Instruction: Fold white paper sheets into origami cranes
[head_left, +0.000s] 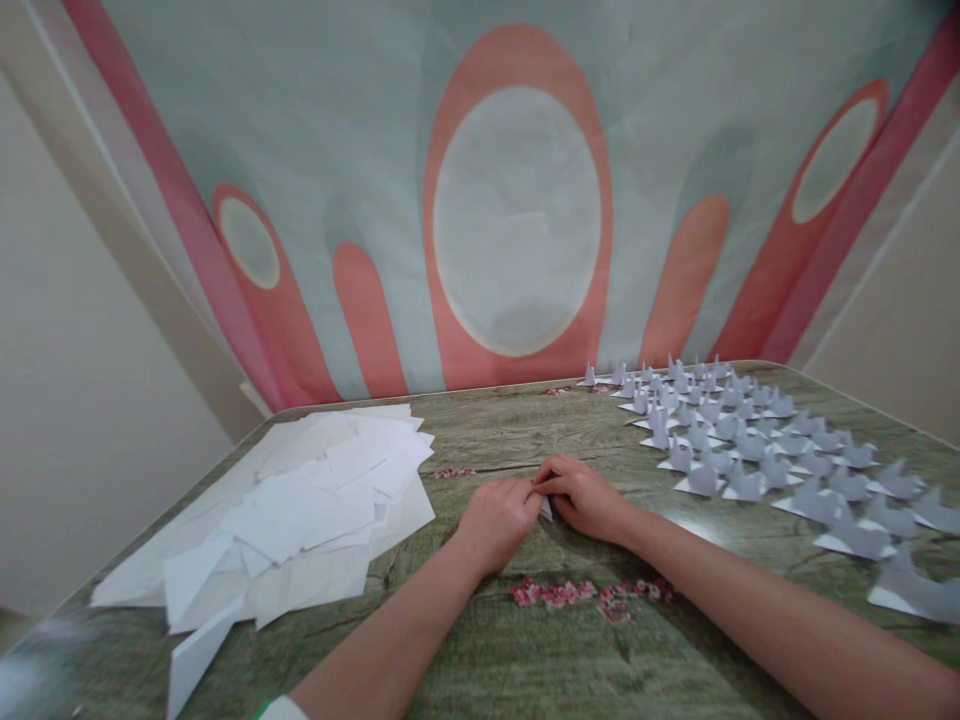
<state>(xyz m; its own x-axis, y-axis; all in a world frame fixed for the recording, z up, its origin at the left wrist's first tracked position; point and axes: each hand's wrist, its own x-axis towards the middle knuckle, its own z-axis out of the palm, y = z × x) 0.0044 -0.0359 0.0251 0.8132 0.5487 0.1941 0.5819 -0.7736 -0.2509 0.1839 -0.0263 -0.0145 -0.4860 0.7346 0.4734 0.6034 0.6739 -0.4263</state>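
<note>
Near the middle of the table, my left hand [501, 518] and my right hand [589, 497] meet at the fingertips. Between them is a small folded piece of white paper [546, 510], mostly hidden by the fingers; one pointed corner shows below. Both hands are closed on it, thumbs and fingers pinched together. To the right, many folded paper figures [746, 482] with upright points stand in rows. A loose pile of flat white paper sheets [300, 510] lies to the left of my left hand.
The wood-patterned table [480, 650] carries printed pink blossoms [555, 593]. Along its far edge rises a backdrop [517, 220] with red and pale rounded shapes. One paper sheet [199, 655] sticks out from the pile toward the near left.
</note>
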